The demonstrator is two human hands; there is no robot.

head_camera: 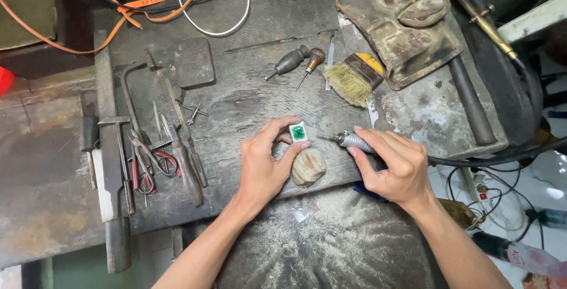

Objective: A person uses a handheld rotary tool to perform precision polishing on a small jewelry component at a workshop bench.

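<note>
My left hand pinches a small silver setting with a square green stone between thumb and fingers, resting it against a worn rounded wooden peg at the bench's front edge. My right hand grips a slim metal rotary handpiece like a pen. Its thin bit points left toward the stone, a short gap away. A black flexible cable runs from the handpiece off to the right.
On the dark worn bench lie a brush, two wooden-handled gravers, a saw frame, pliers, scissors and a hammer at left. A stained block sits at the back right. Orange and white cables cross the top. Dust covers the apron below.
</note>
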